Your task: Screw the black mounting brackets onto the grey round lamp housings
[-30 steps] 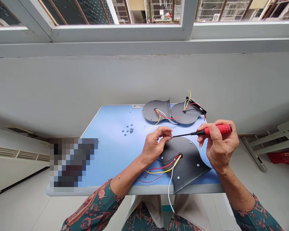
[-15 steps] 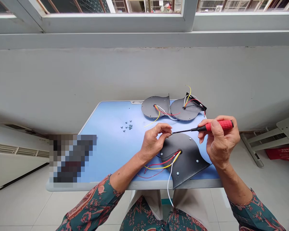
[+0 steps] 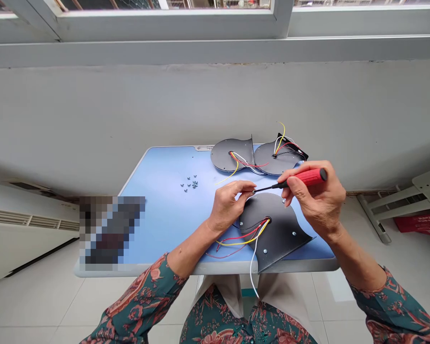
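In my right hand [image 3: 318,200] is a screwdriver [image 3: 310,178] with a red handle, its shaft pointing left. My left hand [image 3: 229,200] pinches a small shiny screw [image 3: 253,192] at the screwdriver's tip, just over the far edge of a black curved metal housing [image 3: 283,224]. Several silver screws sit in the housing's face. Red, yellow, white and black wires [image 3: 238,241] come out of its central hole and trail left; the white one hangs past the table's front edge.
Two similar black housings with wires, one on the left [image 3: 222,160] and one on the right [image 3: 263,162], lie at the back of the blue table [image 3: 165,229]. Several loose screws [image 3: 194,184] are scattered left of centre. A blurred dark item [image 3: 114,229] lies at the left edge.
My right hand has moved left and slightly up, and the screwdriver is now tilted more steeply, handle higher. My left hand still pinches at its tip. The view has shifted slightly.
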A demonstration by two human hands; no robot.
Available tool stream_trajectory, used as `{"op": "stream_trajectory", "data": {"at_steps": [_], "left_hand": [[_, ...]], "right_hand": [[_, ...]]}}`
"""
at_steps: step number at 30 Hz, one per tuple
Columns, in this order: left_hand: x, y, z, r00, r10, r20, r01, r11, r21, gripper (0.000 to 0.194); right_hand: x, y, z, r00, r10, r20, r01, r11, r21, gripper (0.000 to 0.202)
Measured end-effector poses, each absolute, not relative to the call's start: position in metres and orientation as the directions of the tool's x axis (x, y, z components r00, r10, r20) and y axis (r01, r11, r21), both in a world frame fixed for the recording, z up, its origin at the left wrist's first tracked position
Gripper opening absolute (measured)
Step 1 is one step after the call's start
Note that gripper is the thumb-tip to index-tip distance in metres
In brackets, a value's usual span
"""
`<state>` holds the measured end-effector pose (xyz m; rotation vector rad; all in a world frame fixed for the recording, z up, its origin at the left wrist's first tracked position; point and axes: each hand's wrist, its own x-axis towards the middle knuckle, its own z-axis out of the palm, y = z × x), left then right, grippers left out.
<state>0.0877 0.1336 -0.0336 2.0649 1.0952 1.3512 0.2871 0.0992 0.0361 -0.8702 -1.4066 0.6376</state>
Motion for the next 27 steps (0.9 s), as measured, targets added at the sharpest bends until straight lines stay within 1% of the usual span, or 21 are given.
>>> {"op": "stream_trajectory", "data": {"at_steps": [3,6,8,10,14,18,22,27], "left_hand": [[0.087,0.136,-0.034,0.248,0.790,0.561,0.414,-0.610,0.676,0.017],[0.087,0.140,-0.035,0.271,0.791,0.549,0.454,-0.608,0.652,0.017],[0.088,0.143,-0.036,0.285,0.810,0.513,0.463,-0.585,0.667,0.017],[0.090,0.147,-0.037,0.287,0.841,0.459,0.456,-0.541,0.706,0.018],[0.094,0.150,-0.038,0.285,0.890,0.355,0.425,-0.449,0.786,0.016],[0.093,0.150,-0.035,0.319,0.908,0.271,0.394,-0.387,0.834,0.014],[0.088,0.152,-0.036,0.356,0.899,0.256,0.376,-0.389,0.841,0.018],[0.086,0.153,-0.038,0.355,0.897,0.264,0.392,-0.399,0.829,0.019]], "right_hand": [[0.283,0.103,0.051,-0.038,0.798,0.602,0.261,0.589,-0.765,0.023],[0.276,0.113,0.063,-0.148,0.781,0.607,0.358,0.614,-0.703,0.024],[0.271,0.120,0.067,-0.219,0.780,0.587,0.399,0.620,-0.676,0.024],[0.268,0.127,0.068,-0.265,0.784,0.562,0.428,0.618,-0.660,0.023],[0.265,0.131,0.065,-0.282,0.801,0.528,0.470,0.596,-0.652,0.018],[0.265,0.131,0.065,-0.252,0.810,0.530,0.467,0.581,-0.666,0.019],[0.265,0.134,0.066,-0.235,0.825,0.514,0.466,0.560,-0.685,0.020],[0.263,0.135,0.069,-0.244,0.830,0.501,0.487,0.552,-0.677,0.020]]}}
